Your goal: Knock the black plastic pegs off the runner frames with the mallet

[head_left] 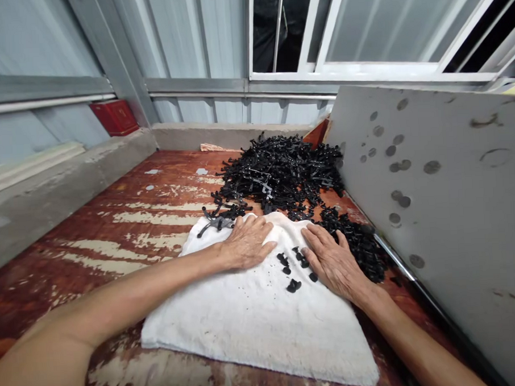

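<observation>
Two bare hands, the left hand (247,242) toward 12 o'clock and the right hand (335,266) toward 2, rest on a white cloth (255,329). The left one's fingers lie extended and loosely spread, with nothing visibly gripped. The right one's fingers are parted and slightly bent against the cloth; whether anything sits beneath that palm cannot be told. Between them, toward 1 o'clock and nearest the right thumb, lie a few loose black pieces (293,286). Longer black strips (218,222) straddle the cloth's 11 o'clock edge. Beyond, from 12 round to 2 o'clock, a black heap (282,169) covers part of the worn reddish surface (176,188). By judgement, the handling looks far from complete: only a handful of pieces lie apart, while the bulk is heaped. A spotted grey panel (454,207) stands at 3 o'clock; a red box (115,118) sits at 11.
</observation>
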`<state>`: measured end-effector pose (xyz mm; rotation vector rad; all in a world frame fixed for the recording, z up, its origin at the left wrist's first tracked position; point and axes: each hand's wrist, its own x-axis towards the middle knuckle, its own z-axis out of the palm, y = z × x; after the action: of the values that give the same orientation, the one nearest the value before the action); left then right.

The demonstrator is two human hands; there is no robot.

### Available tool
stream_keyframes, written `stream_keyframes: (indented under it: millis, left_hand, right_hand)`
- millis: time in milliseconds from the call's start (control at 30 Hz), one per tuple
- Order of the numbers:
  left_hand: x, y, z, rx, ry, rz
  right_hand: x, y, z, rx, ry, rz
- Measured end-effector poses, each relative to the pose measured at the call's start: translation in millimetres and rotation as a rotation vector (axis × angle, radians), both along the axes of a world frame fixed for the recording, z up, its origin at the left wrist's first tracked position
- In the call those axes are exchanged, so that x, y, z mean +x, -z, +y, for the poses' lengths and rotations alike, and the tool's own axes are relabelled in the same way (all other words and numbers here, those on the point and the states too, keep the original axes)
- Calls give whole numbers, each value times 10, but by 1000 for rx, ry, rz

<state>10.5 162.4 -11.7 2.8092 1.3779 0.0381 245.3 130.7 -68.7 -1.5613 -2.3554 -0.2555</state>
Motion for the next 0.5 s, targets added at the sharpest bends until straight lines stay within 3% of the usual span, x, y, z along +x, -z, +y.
stream_keyframes:
  millis: [133,267,500]
  left_hand:
    - [180,-177,252,-118,-68,11]
    - [449,-327,552,-254,-221,56]
    - [904,-388,765,-254,-434,44]
  right_hand:
    - [-8,-6,-5,0,5,-4]
    - [-6,-18,-9,-11,3,-11]
    - [-6,-22,-11,-28,1,-13]
